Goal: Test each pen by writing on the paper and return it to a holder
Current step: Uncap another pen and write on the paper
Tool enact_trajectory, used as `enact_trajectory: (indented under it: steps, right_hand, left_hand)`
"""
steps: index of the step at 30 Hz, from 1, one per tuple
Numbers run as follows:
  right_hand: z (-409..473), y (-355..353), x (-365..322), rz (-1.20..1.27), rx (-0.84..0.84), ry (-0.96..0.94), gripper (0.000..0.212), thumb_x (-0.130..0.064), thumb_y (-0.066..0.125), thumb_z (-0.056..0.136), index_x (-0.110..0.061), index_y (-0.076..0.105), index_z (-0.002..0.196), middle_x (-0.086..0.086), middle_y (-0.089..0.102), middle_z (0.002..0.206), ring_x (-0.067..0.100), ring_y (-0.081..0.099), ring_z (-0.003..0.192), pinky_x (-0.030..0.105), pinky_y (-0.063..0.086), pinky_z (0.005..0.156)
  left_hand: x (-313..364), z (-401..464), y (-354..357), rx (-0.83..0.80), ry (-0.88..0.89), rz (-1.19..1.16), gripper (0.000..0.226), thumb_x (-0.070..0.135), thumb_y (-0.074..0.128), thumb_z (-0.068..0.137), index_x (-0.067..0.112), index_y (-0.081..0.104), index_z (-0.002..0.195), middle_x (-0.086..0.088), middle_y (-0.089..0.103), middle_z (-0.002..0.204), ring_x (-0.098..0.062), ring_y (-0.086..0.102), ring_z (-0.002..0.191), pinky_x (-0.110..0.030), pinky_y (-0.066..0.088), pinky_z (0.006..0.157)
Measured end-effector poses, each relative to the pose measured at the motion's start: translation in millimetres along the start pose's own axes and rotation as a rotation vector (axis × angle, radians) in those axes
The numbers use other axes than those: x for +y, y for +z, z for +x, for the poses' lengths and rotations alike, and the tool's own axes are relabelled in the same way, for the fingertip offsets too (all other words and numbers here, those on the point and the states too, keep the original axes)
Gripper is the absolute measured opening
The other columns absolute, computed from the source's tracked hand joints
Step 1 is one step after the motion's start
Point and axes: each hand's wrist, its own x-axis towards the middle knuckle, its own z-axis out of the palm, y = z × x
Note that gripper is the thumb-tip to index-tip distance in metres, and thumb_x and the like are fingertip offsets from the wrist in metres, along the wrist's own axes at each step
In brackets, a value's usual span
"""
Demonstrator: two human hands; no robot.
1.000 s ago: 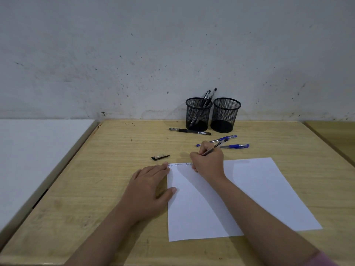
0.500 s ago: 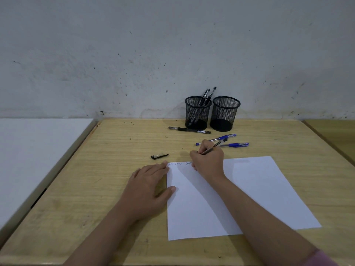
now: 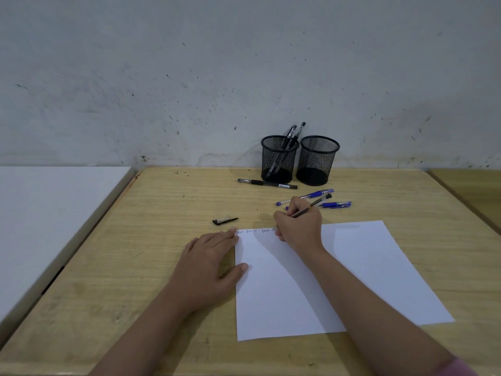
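My right hand [image 3: 299, 226] grips a dark pen [image 3: 314, 203] with its tip on the top edge of the white paper [image 3: 366, 267], beside some small handwriting. My left hand [image 3: 208, 264] lies flat, fingers spread, pinning the paper's left edge. The pen's black cap [image 3: 224, 220] lies on the desk above that hand. Two black mesh holders stand at the wall: the left holder [image 3: 279, 160] has two dark pens in it, the right holder [image 3: 317, 160] looks empty. A black pen [image 3: 267, 183] and two blue pens [image 3: 305, 197] [image 3: 336, 204] lie loose in front of them.
The wooden desk [image 3: 151, 240] ends at the grey wall behind the holders. A white table [image 3: 48, 213] adjoins it on the left, and another wooden surface [image 3: 471, 191] sits at the right.
My right hand has crept a little to the right along the top of the paper while writing. My left hand stays put.
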Motion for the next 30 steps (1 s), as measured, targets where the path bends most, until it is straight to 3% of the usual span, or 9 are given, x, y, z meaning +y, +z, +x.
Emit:
enact_trajectory:
  steps: [11,18,26,30]
  right_hand:
    - [0.4,2.6,-0.3,-0.011,-0.031,0.02,0.035,0.01,0.056,0.069,-0.013,0.033,0.054,0.01,0.034,0.051,0.026,0.051,0.041,0.025,0.038,0.042]
    - [-0.8,2.1,-1.5,-0.046,-0.002,-0.027,0.041,0.011,0.055,0.07,-0.017,0.031,0.051,0.005,0.029,0.049,0.025,0.048,0.045,0.018,0.035,0.038]
    - [-1.9,2.5,-0.9,-0.016,0.026,-0.022,0.046,0.008,0.057,0.07,-0.023,0.032,0.048,0.008,0.034,0.05,0.025,0.048,0.046,0.026,0.039,0.044]
    - [1.0,-1.2,-4.0,0.097,0.114,0.066,0.033,0.005,0.059,0.074,-0.012,0.036,0.058,0.01,0.043,0.05,0.023,0.054,0.042,0.024,0.043,0.042]
  left_hand:
    - [-0.5,0.2,0.1,0.001,0.002,0.0,0.069,0.067,0.032,0.074,0.032,0.041,0.133,0.021,0.033,0.146,-0.002,0.029,0.132,-0.044,0.025,0.113]
    - [-0.7,0.2,-0.1,0.003,-0.001,-0.005,0.068,0.067,0.033,0.074,0.033,0.041,0.132,0.022,0.033,0.145,-0.002,0.03,0.131,-0.044,0.025,0.112]
    - [-0.9,0.5,-0.9,-0.004,0.004,-0.006,0.069,0.068,0.034,0.073,0.034,0.042,0.132,0.022,0.033,0.145,-0.002,0.03,0.131,-0.043,0.024,0.113]
    - [-0.6,4.6,-5.4,0.061,0.002,-0.072,0.059,0.063,0.041,0.071,0.034,0.052,0.121,0.024,0.049,0.128,-0.002,0.043,0.118,-0.037,0.036,0.102]
